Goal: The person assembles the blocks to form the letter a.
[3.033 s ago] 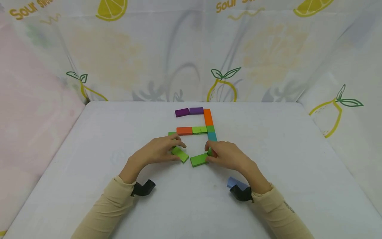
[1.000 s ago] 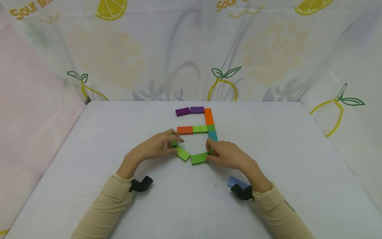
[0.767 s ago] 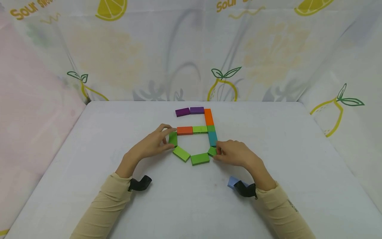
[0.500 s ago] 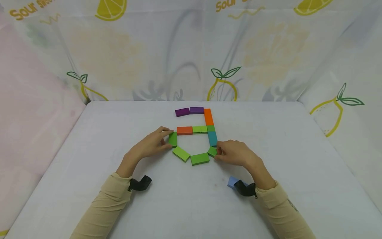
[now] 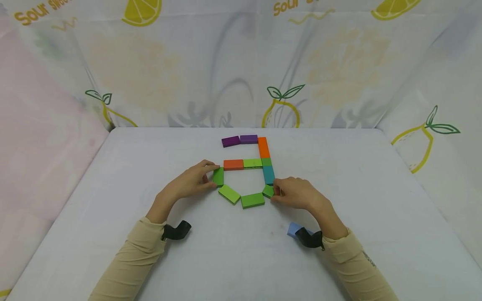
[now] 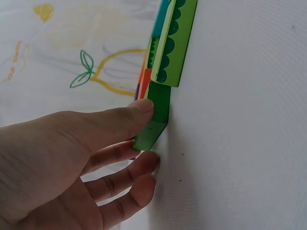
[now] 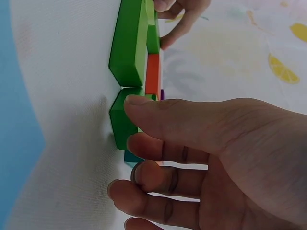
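In the head view, flat coloured blocks lie edge to edge on the white table. My left hand (image 5: 192, 180) pinches the upright green block (image 5: 218, 177) on the left between thumb and index finger; in the left wrist view the thumb presses that green block (image 6: 160, 103). My right hand (image 5: 297, 192) holds the small green block (image 5: 268, 191) at lower right, its thumb and index finger against it in the right wrist view. Between them are a light green slanted block (image 5: 229, 195) and a green block (image 5: 253, 200). A teal block (image 5: 268, 174) meets the small green one.
Farther back lie a red-orange block (image 5: 233, 164), a light green block (image 5: 252, 163), an orange block (image 5: 264, 147) and two purple blocks (image 5: 231, 141). A blue block (image 5: 293, 229) lies partly hidden under the right wrist camera (image 5: 308, 238). A lemon-printed cloth (image 5: 241, 62) hangs behind.
My left hand has moved from the slanted light green block up to the upright green one, which now stands straighter below the red-orange block. The right hand has shifted slightly right, exposing the small green block.
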A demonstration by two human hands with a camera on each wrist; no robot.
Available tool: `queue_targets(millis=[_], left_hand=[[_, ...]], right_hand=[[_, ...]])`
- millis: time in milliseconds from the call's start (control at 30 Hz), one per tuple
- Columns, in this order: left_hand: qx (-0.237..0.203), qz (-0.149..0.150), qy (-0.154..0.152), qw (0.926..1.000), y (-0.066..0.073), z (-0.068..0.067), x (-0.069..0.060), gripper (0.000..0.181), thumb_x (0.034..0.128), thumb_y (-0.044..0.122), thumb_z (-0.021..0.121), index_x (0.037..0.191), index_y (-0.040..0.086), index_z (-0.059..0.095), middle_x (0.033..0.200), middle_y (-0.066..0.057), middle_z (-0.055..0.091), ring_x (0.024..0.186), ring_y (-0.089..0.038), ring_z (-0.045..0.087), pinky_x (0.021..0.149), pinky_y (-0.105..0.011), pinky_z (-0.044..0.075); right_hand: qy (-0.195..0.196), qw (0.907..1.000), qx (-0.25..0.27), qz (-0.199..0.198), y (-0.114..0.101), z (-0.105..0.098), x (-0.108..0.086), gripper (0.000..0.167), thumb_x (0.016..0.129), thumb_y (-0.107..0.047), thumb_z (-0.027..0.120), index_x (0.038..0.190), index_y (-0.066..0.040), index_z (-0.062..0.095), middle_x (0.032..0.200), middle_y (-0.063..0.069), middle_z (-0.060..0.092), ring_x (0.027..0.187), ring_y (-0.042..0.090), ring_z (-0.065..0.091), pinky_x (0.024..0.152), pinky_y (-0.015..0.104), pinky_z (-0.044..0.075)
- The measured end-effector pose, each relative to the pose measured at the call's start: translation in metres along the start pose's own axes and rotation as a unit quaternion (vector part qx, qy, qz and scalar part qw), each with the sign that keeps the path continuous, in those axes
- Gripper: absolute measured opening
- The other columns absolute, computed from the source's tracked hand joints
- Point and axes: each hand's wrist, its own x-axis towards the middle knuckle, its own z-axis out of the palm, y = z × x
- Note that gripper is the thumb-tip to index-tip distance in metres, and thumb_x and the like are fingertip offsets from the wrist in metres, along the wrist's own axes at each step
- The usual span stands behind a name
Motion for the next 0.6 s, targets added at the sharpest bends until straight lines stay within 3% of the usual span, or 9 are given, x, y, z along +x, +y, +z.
queue_targets(millis=[233, 433, 600], left_hand=[[-0.008, 0.001, 0.001, 1.0000, -0.0003, -0.0006, -0.0002, 0.056, 0.0864, 0.020, 0.069, 0.136, 0.006, 0.049, 0.135, -0.015, 0.048, 0.084, -0.013, 0.059, 0.079, -0.031, 0.050], [-0.013, 0.004, 0.009, 0.9999, 0.0011, -0.0023, -0.0011, 0.066, 0.0870, 0.023, 0.069, 0.143, 0.007, 0.039, 0.133, -0.014, 0.046, 0.082, -0.012, 0.057, 0.074, -0.029, 0.048], [-0.019, 0.030, 0.009, 0.9993, 0.0083, -0.0044, -0.0014, 0.064, 0.0879, 0.025, 0.067, 0.143, 0.010, 0.039, 0.133, -0.008, 0.046, 0.081, -0.011, 0.053, 0.067, -0.026, 0.045]], right_hand=[[-0.005, 1.0000, 0.006, 0.003, 0.0002, -0.0002, 0.0008, 0.017, 0.087, -0.027, 0.067, 0.086, -0.013, 0.057, 0.066, -0.002, 0.050, 0.058, 0.012, 0.045, 0.052, 0.024, 0.035], [-0.011, 0.9993, 0.031, -0.016, 0.0015, -0.0018, -0.0026, 0.016, 0.089, -0.028, 0.065, 0.090, -0.014, 0.057, 0.065, -0.002, 0.048, 0.058, 0.012, 0.044, 0.052, 0.024, 0.034], [0.012, 0.9988, 0.034, -0.032, 0.0068, 0.0009, -0.0081, 0.013, 0.090, -0.028, 0.063, 0.090, -0.016, 0.058, 0.064, -0.004, 0.050, 0.057, 0.010, 0.044, 0.052, 0.024, 0.035]])
